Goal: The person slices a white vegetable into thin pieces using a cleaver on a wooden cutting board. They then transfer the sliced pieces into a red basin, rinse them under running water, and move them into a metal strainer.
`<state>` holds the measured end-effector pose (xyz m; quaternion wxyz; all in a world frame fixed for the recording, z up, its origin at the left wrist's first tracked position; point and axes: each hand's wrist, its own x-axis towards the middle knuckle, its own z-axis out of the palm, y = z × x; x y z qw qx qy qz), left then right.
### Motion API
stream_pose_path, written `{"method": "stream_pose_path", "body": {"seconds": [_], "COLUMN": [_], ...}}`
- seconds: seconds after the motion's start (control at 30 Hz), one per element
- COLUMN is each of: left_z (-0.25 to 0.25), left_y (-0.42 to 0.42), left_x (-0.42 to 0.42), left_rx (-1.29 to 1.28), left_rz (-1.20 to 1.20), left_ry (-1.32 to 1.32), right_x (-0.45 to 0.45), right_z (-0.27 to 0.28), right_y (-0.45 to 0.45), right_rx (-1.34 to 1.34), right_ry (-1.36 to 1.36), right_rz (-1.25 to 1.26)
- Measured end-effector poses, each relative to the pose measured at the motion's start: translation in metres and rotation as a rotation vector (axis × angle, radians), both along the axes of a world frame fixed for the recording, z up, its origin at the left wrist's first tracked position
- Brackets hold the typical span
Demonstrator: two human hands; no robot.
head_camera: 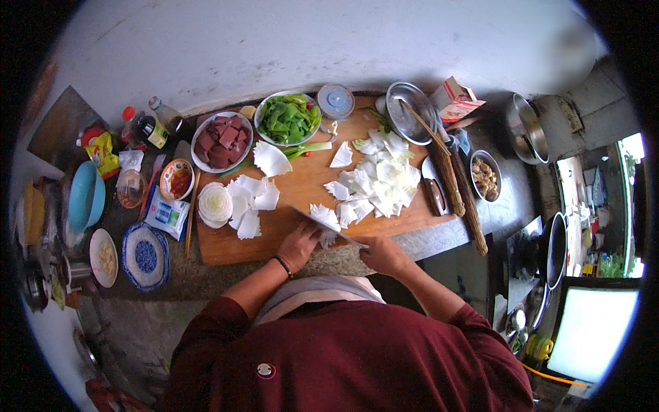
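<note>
My right hand point(386, 256) grips the handle end of a cleaver point(329, 226), its blade slanting up and left over the near edge of the wooden cutting board point(304, 188). Against the left part of the blade rest the bent fingers of my left hand point(299, 247); whatever lies under them is hidden. Cut white cabbage point(323, 212) sits just beyond the blade. To the right spreads a heap of cut cabbage leaves point(381, 175). On the left side of the board are a round cabbage piece point(215, 205) and loose white leaf pieces point(255, 195).
Behind stand a bowl of dark red chunks point(222, 141), a bowl of green peppers point(288, 118) and a metal basin point(411, 113). A second knife point(435, 190) lies on the right beside wooden sticks point(453, 180). Chopsticks point(191, 216) and a blue-white dish point(145, 257) are left.
</note>
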<state>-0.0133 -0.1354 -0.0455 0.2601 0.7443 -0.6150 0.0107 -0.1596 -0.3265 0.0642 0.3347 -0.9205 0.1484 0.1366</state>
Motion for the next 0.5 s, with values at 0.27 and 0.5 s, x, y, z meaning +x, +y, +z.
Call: {"method": "stream_pose_path", "body": {"seconds": [0.27, 0.5], "left_z": [0.020, 0.017], "left_y": [-0.016, -0.056], "left_x": [0.013, 0.073], "left_rx": [-0.005, -0.218], "left_rz": [-0.013, 0.389], "left_ry": [0.125, 0.120], "right_x": [0.001, -0.020], "right_z": [-0.021, 0.020], "right_y": [0.003, 0.007], "right_rx": [0.169, 0.629], "right_ry": [-0.016, 0.107], "right_rz": [-0.577, -0.596]}}
